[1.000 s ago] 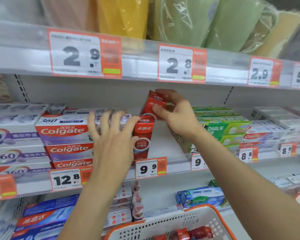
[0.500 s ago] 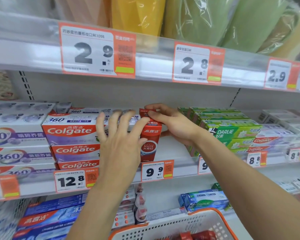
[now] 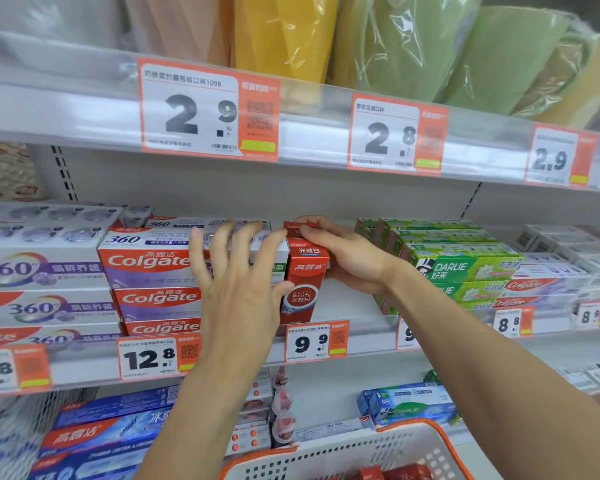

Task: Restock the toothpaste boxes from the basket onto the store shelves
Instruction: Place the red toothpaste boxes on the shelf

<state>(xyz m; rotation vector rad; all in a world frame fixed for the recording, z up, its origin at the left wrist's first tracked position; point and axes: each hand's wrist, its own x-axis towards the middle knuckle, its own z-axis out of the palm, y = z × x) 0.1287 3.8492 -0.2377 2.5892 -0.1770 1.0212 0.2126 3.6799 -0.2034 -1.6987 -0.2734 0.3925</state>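
A red toothpaste box [image 3: 305,278] stands upright at the front of the middle shelf [image 3: 357,311], above the 9.9 price tag. Behind it a second red toothpaste box [image 3: 296,227] shows only its top, and my right hand [image 3: 350,261] grips it with the thumb on top and the fingers behind. My left hand [image 3: 236,282] is spread flat in front of the Colgate stack [image 3: 153,268], its thumb touching the front red box. The white basket with an orange rim [image 3: 326,452] sits at the bottom, with more red boxes [image 3: 406,472] inside.
Green Darlie boxes [image 3: 465,268] are stacked right of the gap. White 360 boxes [image 3: 39,271] fill the left. Wrapped cups [image 3: 413,39] stand on the upper shelf, whose edge hangs above my hands. Blue boxes [image 3: 101,434] lie on the lower shelf.
My right hand has brought the tilted red box down and back, so it now stands behind the front red box. My left hand has stayed spread beside the front box.
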